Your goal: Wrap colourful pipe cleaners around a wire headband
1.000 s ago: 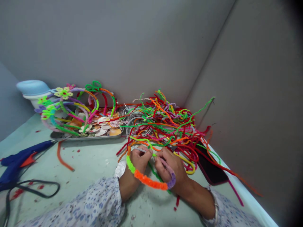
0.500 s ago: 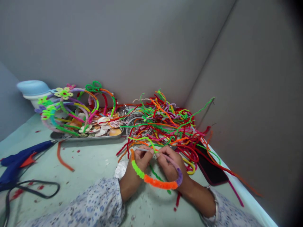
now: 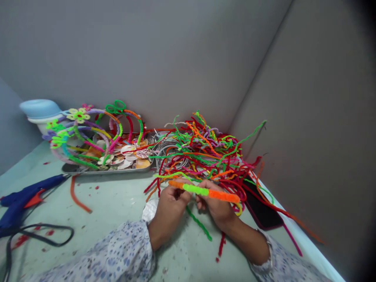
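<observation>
- Pale green counter beneath everything
- Orange-and-lime pipe cleaner held level above it, just before the tangled pipe cleaner pile
- Left grip closed around its end, right grip closed around its middle
- Dark phone beside the pile

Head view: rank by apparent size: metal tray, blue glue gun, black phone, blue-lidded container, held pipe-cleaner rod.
1. Metal tray, largest.
2. Blue glue gun and pipe-cleaner rod: similar, rod nearer camera, unranked.
3. Black phone and blue-lidded container: look alike, unranked.
</observation>
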`<action>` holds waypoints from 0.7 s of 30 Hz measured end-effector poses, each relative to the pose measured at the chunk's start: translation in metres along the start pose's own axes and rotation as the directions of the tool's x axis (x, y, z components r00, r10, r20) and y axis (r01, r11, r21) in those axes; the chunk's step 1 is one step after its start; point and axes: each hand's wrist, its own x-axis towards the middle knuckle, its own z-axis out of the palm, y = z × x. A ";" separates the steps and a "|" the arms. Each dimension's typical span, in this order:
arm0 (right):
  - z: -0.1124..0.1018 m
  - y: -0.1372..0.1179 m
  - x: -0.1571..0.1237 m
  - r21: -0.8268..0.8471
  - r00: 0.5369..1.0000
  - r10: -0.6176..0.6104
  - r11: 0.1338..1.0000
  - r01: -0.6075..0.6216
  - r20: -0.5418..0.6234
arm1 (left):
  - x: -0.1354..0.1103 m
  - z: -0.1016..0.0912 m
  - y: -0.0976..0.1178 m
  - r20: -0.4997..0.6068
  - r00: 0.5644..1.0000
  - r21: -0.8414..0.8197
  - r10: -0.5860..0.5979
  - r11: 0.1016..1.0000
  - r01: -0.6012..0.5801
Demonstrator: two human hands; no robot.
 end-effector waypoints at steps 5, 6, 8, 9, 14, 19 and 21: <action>0.001 0.001 0.001 0.034 1.000 0.010 0.999 -0.010 0.003 | 0.000 0.000 0.003 0.017 1.000 0.059 0.011 0.998 -0.012; 0.001 0.001 0.001 0.034 1.000 0.012 0.999 -0.011 -0.002 | 0.000 0.001 0.004 0.009 1.000 0.063 0.011 0.998 -0.011; 0.001 0.003 0.001 0.027 1.000 0.014 1.000 -0.014 -0.013 | 0.000 0.000 0.004 0.003 1.000 0.069 0.005 0.998 -0.005; 0.001 0.003 0.001 0.024 1.000 0.013 1.000 -0.012 -0.017 | 0.000 0.000 0.005 0.002 1.000 0.073 0.002 0.997 -0.003; 0.001 0.002 0.000 -0.001 1.000 -0.021 1.000 0.021 -0.013 | 0.002 0.000 0.007 -0.005 1.000 0.142 0.028 0.989 -0.027; 0.000 0.003 -0.001 -0.028 0.997 -0.071 0.997 0.070 -0.011 | 0.002 0.000 0.006 0.001 0.998 0.192 0.064 0.979 -0.062; -0.002 0.005 0.000 -0.039 0.996 -0.092 0.995 0.092 -0.006 | 0.001 0.000 0.004 0.007 0.998 0.194 0.068 0.979 -0.068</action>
